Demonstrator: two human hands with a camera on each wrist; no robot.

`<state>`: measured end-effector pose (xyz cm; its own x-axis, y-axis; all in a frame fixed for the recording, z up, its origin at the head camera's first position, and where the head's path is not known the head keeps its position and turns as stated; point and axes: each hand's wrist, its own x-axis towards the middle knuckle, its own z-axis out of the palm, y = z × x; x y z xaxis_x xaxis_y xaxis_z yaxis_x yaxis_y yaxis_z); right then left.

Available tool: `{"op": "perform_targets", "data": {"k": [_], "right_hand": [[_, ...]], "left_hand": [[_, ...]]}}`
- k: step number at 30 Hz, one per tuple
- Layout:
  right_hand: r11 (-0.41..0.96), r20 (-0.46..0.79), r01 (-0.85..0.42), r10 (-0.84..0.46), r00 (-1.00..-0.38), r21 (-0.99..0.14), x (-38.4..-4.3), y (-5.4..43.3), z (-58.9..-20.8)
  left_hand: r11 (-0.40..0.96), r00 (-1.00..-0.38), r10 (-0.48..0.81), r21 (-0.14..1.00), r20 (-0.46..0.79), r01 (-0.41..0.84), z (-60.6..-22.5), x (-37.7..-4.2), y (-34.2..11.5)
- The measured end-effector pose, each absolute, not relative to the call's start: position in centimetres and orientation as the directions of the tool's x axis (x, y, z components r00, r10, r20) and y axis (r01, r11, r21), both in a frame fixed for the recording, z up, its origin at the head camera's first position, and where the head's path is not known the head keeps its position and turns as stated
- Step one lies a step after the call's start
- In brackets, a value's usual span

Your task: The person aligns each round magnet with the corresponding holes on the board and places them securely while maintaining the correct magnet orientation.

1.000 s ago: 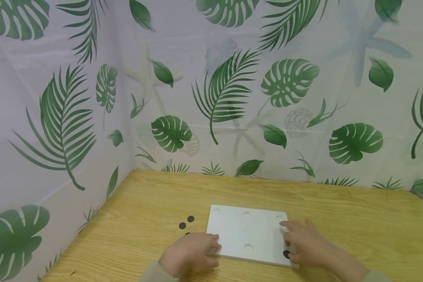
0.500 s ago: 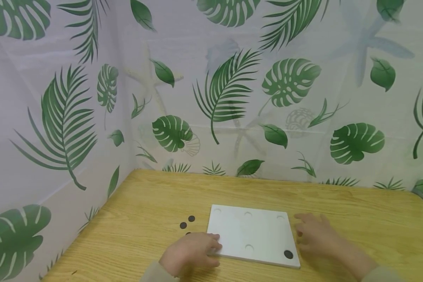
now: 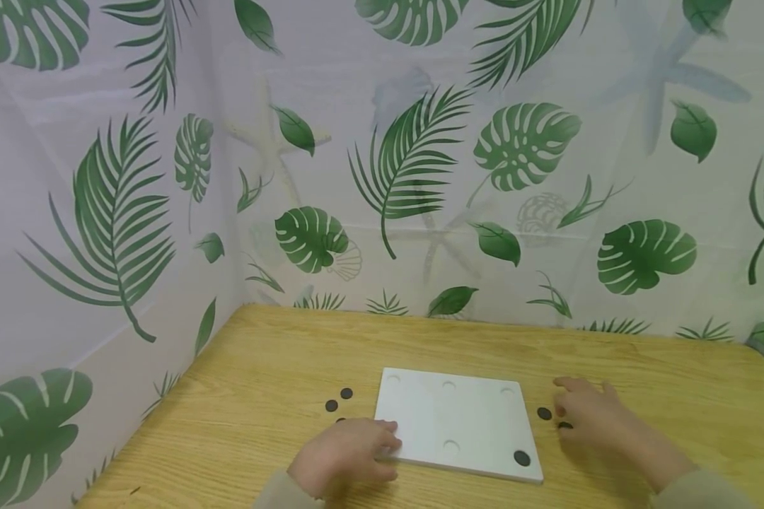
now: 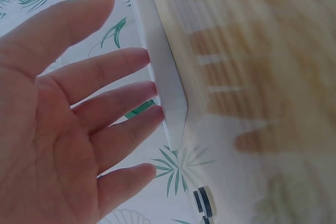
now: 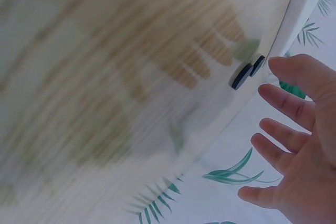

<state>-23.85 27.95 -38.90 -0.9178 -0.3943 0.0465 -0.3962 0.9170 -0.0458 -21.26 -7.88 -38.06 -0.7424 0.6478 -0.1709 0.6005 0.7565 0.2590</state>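
A white board (image 3: 452, 417) with shallow round recesses lies on the wooden table. One black disc (image 3: 522, 459) sits at its near right corner. My left hand (image 3: 350, 452) rests at the board's left end; in the left wrist view its straight fingertips (image 4: 149, 90) touch the board's edge (image 4: 167, 72). My right hand (image 3: 595, 420) hovers right of the board, fingers spread and holding nothing. Two loose black discs lie by it: one nearer the board (image 3: 544, 413), the other (image 3: 565, 425) partly behind its fingers. Thumb and index finger are close to these discs (image 5: 241, 76) in the right wrist view.
Several more black discs (image 3: 332, 406) lie left of the board, one partly behind my left hand. A leaf-printed white cloth (image 3: 382, 177) stands along the table's back and left sides. The wooden tabletop (image 3: 662, 396) stretches out to the right.
My right hand has moved off the black disc at the board's near right corner and away to the right, uncovering loose discs on the table. My left hand has stayed in place.
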Motion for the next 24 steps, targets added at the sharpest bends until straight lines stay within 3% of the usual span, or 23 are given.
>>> {"op": "perform_targets", "data": {"k": [24], "right_hand": [[0.936, -0.017, -0.347, -0.349, -0.937, -0.064, -24.1, 28.24, -39.05]], "left_hand": [[0.755, -0.739, 0.649, 0.269, -0.177, 0.598, -37.68, -21.07, -7.89]]}}
